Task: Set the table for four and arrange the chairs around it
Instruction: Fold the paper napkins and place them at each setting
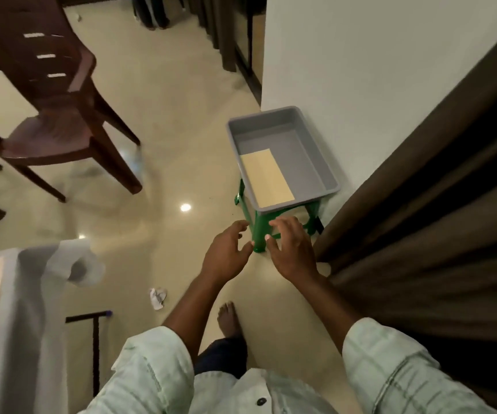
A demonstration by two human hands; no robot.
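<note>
Above green stool (257,231), left hand (226,252), right hand (290,252), fingers spread, empty.

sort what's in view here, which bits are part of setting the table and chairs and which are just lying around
For the job:
- brown chair
- table with its grey cloth
- grey tub on the green stool, holding a cream mat
- left hand and right hand, both open and empty

Lying about:
- crumpled paper on the floor
- dark curtain

pale green checked shirt sleeves (157,369), dark trousers (223,357)
</note>
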